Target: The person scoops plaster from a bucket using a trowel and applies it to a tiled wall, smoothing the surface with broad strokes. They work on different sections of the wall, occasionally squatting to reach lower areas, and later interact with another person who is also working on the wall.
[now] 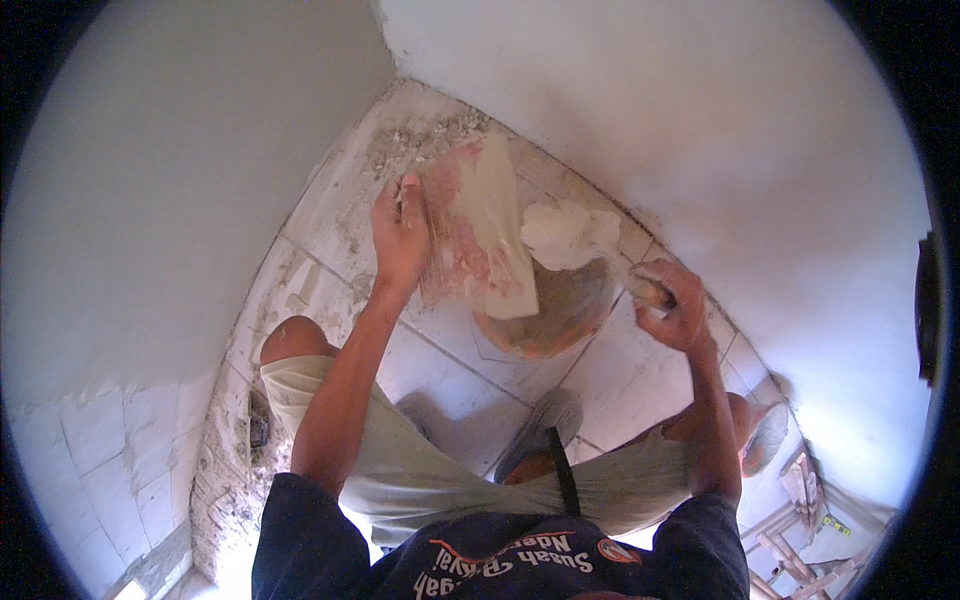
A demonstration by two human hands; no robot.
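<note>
Head view, from the left: the left grip (400, 235) is closed on the near-side long edge of a flat reddish board (455, 225), with its fingers at that edge and no gap showing. Beyond this grip, near the wall corner, crumbled debris (410, 138) lies on the tiled floor (450, 355). The board extends to the right of the left grip, its long axis running mostly away from the person and its face partly covered by pale paste (508, 230), thickest along the far-right side.

Right of the board is a pale lump (568, 237), just beside its right edge; whether the two touch is hard to tell. Below the lump, partly hidden by the board, a round bowl (545, 350) rests between the two grips.

Farthest right, the right grip (675, 305) is curled around the handle (654, 291) of a tool, fingers wrapped; the blade is not clear. From this grip, the lump lies left and farther out, with the board beyond it. The left grip is nearer the board; the right is nearer the lump.
</note>
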